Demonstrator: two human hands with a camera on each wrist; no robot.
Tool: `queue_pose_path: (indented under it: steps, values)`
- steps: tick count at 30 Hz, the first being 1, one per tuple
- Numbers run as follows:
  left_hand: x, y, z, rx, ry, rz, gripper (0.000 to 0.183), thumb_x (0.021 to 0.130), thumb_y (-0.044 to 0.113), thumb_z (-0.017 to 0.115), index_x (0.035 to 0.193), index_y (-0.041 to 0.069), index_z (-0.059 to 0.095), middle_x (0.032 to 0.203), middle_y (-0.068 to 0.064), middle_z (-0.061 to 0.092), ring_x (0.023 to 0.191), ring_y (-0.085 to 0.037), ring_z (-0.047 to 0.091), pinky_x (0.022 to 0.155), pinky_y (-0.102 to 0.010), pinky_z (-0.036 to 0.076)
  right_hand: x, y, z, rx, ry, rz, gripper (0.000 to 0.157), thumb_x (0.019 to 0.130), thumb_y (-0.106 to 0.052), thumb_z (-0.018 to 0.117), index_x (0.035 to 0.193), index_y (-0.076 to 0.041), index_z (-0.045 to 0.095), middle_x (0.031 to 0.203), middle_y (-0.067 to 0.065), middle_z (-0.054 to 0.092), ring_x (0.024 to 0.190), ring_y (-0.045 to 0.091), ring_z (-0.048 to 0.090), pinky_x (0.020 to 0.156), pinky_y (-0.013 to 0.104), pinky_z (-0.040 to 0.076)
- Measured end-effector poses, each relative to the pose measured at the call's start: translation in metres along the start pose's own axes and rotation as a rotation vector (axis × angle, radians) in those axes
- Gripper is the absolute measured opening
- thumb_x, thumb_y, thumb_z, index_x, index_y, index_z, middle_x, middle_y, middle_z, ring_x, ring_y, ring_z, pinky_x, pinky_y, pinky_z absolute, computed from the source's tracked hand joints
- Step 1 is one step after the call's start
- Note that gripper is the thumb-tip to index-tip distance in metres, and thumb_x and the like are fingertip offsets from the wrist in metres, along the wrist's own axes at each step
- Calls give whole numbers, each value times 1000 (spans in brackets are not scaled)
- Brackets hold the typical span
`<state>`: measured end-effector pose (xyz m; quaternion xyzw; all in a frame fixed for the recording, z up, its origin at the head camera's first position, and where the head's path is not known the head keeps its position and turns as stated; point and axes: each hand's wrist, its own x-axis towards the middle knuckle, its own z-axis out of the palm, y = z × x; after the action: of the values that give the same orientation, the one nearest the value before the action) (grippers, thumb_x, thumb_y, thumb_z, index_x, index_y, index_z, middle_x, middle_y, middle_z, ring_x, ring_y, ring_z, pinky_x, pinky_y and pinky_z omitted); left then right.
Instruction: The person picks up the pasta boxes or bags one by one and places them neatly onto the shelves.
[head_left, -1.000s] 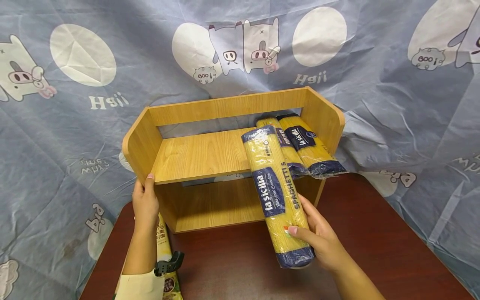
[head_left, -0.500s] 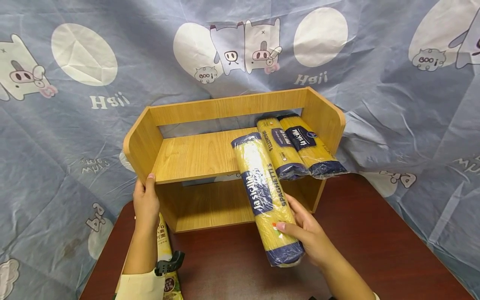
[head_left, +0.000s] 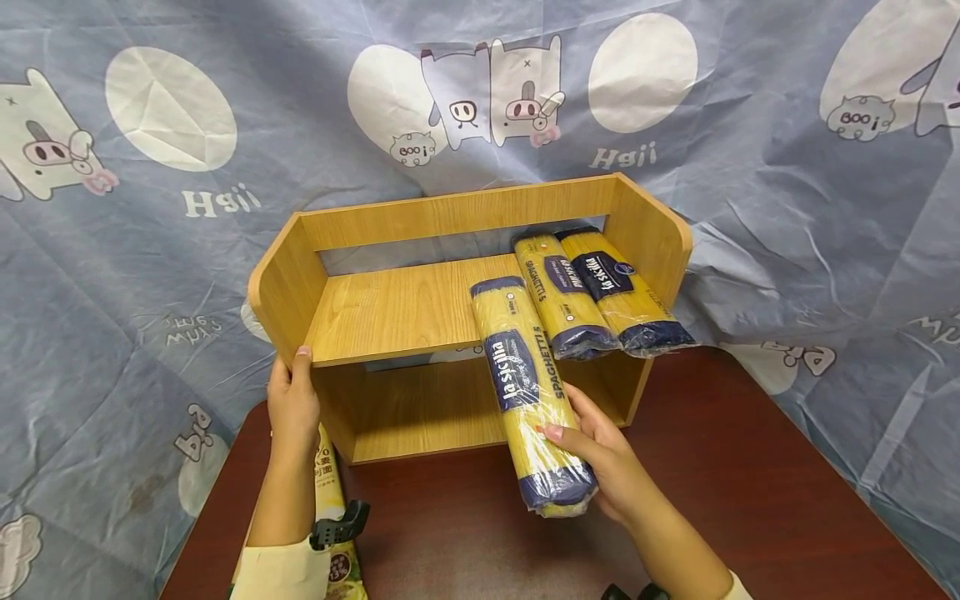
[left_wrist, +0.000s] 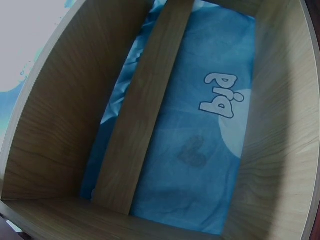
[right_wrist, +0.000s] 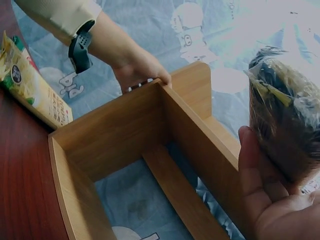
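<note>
My right hand (head_left: 611, 458) grips the lower part of a spaghetti pack (head_left: 517, 367), thumb on its front. The pack is yellow with dark blue ends and label, and its upper end overlaps the front edge of the upper shelf board. My left hand (head_left: 294, 404) holds the left side of the wooden shelf (head_left: 390, 312) at the upper board's level, its thumb at the front edge. In the right wrist view that left hand (right_wrist: 142, 72) curls over the panel's edge. Two more packs, an inner spaghetti pack (head_left: 562, 292) and an outer spaghetti pack (head_left: 618, 287), lie side by side on the upper board's right.
A yellow noodle pack (head_left: 326, 492) lies left of the shelf, partly behind my left forearm. The lower compartment (left_wrist: 200, 110) shows a back slat and blue cloth behind. A dark red table (head_left: 750, 467) bears the shelf, against a patterned cloth backdrop (head_left: 300, 108).
My right hand has moved left and slightly up with its spaghetti pack, uncovering the inner pack on the shelf. My left hand has stayed on the shelf's side.
</note>
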<state>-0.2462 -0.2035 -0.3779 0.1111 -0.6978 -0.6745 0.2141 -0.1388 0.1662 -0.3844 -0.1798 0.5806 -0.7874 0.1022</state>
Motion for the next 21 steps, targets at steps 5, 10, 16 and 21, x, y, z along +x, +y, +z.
queue_pose_path:
  steps: [5, 10, 16, 21]
  values:
    - [0, 0, -1, -7, 1, -3, 45, 105, 46, 47, 143, 21, 54, 131, -4, 56, 111, -14, 54, 97, -31, 40, 4, -2, 1, 65, 6, -12, 59, 104, -12, 43, 158, -9, 18, 118, 1, 65, 95, 13, 70, 79, 30, 61]
    - [1, 0, -2, 0, 6, 1, 45, 105, 46, 47, 142, 20, 55, 130, -4, 57, 111, -14, 53, 97, -31, 40, 7, -3, 2, 104, -13, -25, 56, 105, -14, 40, 158, -11, 21, 119, -1, 65, 98, 11, 69, 83, 28, 59]
    - [1, -1, -3, 5, 5, -5, 46, 105, 46, 47, 142, 21, 54, 129, -2, 57, 110, -12, 53, 95, -30, 41, 11, -6, 2, 230, -21, -32, 43, 106, -14, 37, 148, -20, 43, 118, -3, 67, 100, 9, 67, 86, 25, 57]
    - [2, -2, -2, 9, -3, -1, 46, 105, 47, 48, 143, 22, 54, 131, -3, 57, 112, -14, 54, 97, -30, 40, 15, -9, 1, 357, -108, -49, 37, 108, -15, 31, 138, -18, 54, 115, -2, 68, 100, 10, 68, 84, 24, 58]
